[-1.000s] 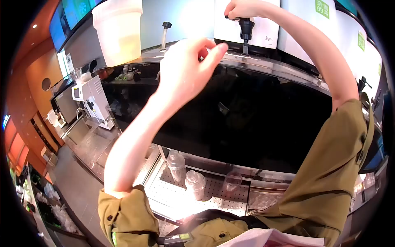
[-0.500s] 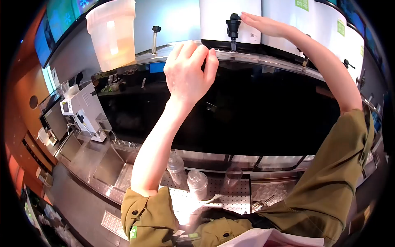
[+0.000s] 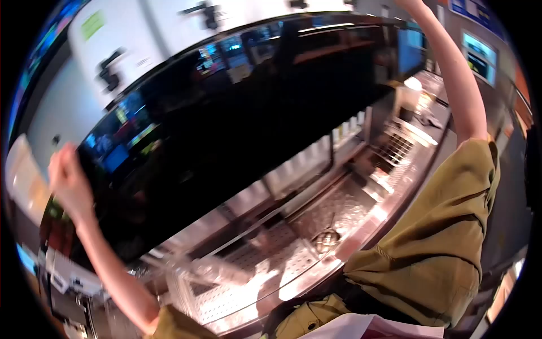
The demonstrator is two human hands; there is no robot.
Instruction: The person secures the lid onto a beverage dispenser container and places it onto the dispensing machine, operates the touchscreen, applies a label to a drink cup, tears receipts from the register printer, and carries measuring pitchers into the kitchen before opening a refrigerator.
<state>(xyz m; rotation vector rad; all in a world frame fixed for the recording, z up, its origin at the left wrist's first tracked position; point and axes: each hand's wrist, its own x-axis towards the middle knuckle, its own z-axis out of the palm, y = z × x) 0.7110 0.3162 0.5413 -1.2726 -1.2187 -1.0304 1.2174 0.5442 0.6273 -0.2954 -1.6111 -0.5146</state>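
Note:
My left hand (image 3: 69, 178) is at the left end of the long black panel (image 3: 226, 130), beside a translucent plastic bucket (image 3: 27, 181) with amber liquid low inside. Its fingers look curled into a loose fist, blurred by motion, and whatever they may hold is hidden. Up at the top edge, to the right, only the wrist end of my right hand (image 3: 411, 3) shows; its fingers are cut off by the frame. White drink dispensers (image 3: 107, 34) with black taps (image 3: 110, 70) line the ledge above the panel, between my two arms.
Below the panel, blurred clear bottles (image 3: 220, 272) rest on a perforated metal tray (image 3: 217, 308). An ice bin (image 3: 344, 200) with a metal utensil (image 3: 326, 240) sits right of it. A white grid rack (image 3: 395, 146) and a pale container (image 3: 407, 101) stand farther right.
The view has swung right and tilted. My right hand has gone from beside a dispenser tap to the top edge. My left hand now appears far left, nearer the bucket.

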